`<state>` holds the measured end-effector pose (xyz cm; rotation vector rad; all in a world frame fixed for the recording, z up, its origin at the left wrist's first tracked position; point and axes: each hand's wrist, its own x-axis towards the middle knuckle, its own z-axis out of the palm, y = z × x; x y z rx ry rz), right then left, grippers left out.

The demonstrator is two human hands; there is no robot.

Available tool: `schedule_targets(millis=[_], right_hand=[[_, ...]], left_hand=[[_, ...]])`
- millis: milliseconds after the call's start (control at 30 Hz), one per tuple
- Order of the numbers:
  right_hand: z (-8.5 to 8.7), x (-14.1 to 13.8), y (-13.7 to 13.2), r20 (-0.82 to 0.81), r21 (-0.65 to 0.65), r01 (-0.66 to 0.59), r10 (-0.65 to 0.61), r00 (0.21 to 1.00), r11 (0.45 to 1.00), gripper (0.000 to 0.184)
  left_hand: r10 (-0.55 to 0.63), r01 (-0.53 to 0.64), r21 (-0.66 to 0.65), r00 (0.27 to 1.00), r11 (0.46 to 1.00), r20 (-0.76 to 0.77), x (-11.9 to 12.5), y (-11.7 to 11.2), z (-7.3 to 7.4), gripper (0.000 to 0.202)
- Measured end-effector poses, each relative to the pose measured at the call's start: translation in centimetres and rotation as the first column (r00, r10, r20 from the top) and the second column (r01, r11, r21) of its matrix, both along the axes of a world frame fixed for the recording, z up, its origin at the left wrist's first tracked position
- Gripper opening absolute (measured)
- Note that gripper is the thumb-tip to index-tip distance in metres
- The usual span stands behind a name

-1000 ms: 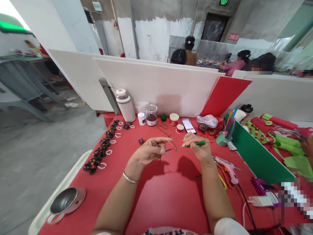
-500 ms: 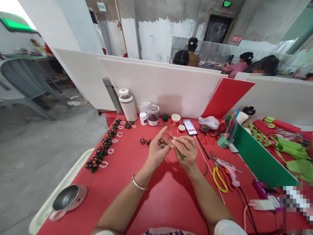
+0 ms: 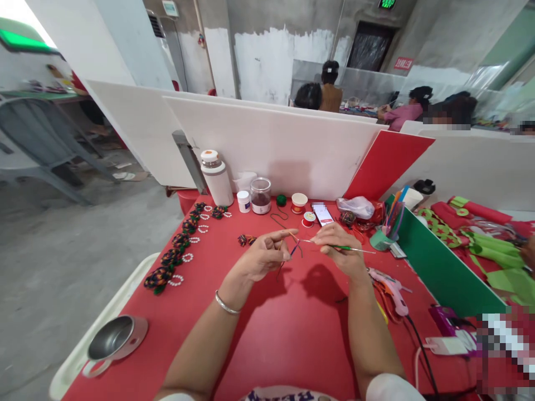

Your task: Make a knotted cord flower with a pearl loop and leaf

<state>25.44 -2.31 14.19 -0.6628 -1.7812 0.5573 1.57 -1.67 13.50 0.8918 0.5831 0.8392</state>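
Observation:
Between thumb and fingers, my right hand grips a crochet hook with a green handle, its thin shaft pointing left. My left hand is closed on multicoloured yarn, its index finger stretched out toward the hook's tip. The yarn's strand crosses near the tip, and a loose end hangs below the left hand. Both hands are above the red table. Just behind the left hand lies a small dark multicoloured yarn piece, partly hidden. A phone lies beyond the right hand.
On the left stand a row of yarn pieces with bead loops and a metal cup. A thermos, a jar and thread spools line the back. A glue gun and a pen holder are at the right.
My hands have moved apart. The right hand shifted right and turned the crochet hook nearly level. My left hand moved slightly left and down, and yarn now shows between the hands.

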Motion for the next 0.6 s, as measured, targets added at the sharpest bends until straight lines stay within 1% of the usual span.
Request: schedule_targets(millis=[133,233,333,400,467,500,533,600], right_hand=[[0.3,0.7,-0.4,-0.001,-0.059,-0.009,0.009,1.0,0.998,0.015],[0.3,0.9,-0.5,-0.057,-0.092,-0.039,0.034,0.998,0.995,0.017],[-0.1,0.6,-0.4,-0.169,-0.12,-0.081,0.06,0.984,0.989,0.019],[-0.7,-0.4,-0.2,-0.281,-0.133,-0.13,0.089,0.956,0.983,0.02],[-1.4,-2.1,-0.1,-0.374,-0.139,-0.177,0.114,0.921,0.974,0.022],[-1.7,-3.0,-0.1,-0.389,-0.144,-0.184,0.115,0.914,0.972,0.022],[-2.0,-3.8,-0.1,-0.375,-0.146,-0.168,0.103,0.921,0.975,0.02],[-2.0,-5.1,-0.3,-0.278,-0.119,-0.089,0.053,0.959,0.989,0.015]], left_hand=[[-0.024,0.024,-0.003,0.999,1.0,-0.035,-0.3,0.0,0.5,0.058],[-0.05,0.05,-0.002,0.997,0.999,-0.053,-0.6,-0.1,0.8,0.05],[-0.074,0.074,0.002,0.996,0.997,-0.05,-0.7,-0.1,0.8,0.045],[-0.061,0.063,0.023,0.997,0.998,-0.054,-0.2,-0.2,0.5,0.045],[-0.001,0.006,0.073,0.997,0.997,-0.072,0.6,-0.5,0.1,0.052],[0.039,-0.03,0.105,0.995,0.994,-0.09,1.0,-0.6,-0.1,0.058],[0.11,-0.095,0.143,0.989,0.985,-0.1,1.5,-0.7,-0.2,0.064],[0.224,-0.197,0.232,0.97,0.952,-0.096,2.2,-1.0,-0.3,0.071]])
